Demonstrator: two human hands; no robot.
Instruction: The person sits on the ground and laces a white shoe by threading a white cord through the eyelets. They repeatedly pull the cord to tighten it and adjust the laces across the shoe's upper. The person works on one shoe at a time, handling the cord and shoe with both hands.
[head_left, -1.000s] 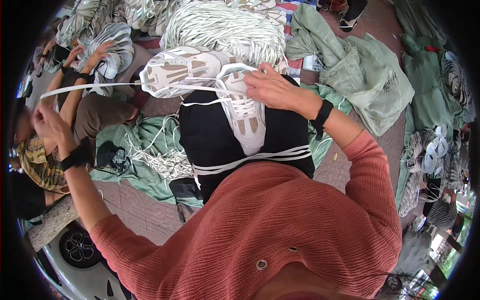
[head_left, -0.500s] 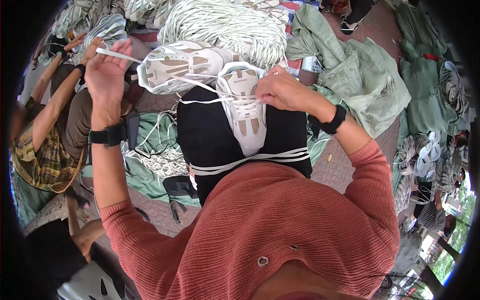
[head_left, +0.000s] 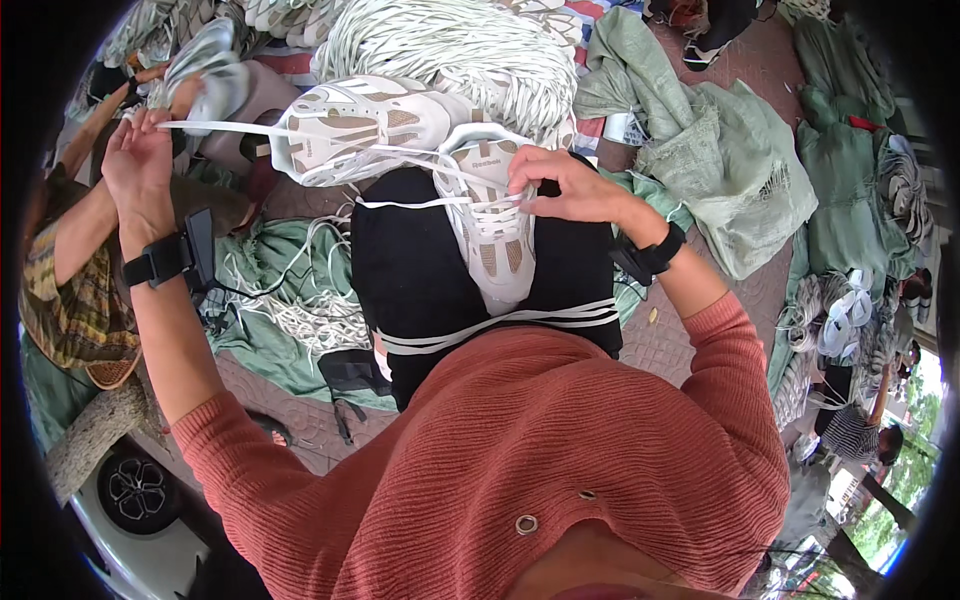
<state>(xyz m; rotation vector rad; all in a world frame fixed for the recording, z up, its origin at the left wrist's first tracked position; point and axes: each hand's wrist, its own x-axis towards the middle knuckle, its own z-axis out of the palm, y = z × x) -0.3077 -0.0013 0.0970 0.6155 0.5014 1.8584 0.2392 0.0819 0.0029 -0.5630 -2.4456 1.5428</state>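
Note:
A beige and white sneaker (head_left: 497,258) rests between my thighs on black trousers, toe toward me. Its white shoelace (head_left: 235,128) stretches out to the left, where my left hand (head_left: 140,165) is closed on the end. The lace passes over a second, matching sneaker (head_left: 345,140) lying on its side beyond my lap. On the first sneaker's right edge, close to the upper eyelets, my right hand (head_left: 572,186) grips with thumb and fingers. A loose lace end (head_left: 405,203) trails left from the eyelets over my thigh.
A large heap of white laces (head_left: 445,50) lies just beyond the sneakers. Pale green woven sacks (head_left: 740,180) stand on the right. More laces (head_left: 320,320) lie on a green sheet at left, near another person's arm (head_left: 85,235) and a grey stool (head_left: 262,100).
My left hand has moved outward to the left and closed, drawing the lace straighter. My right hand's fingers have shifted slightly along the sneaker's edge. The person at left has moved a bundle.

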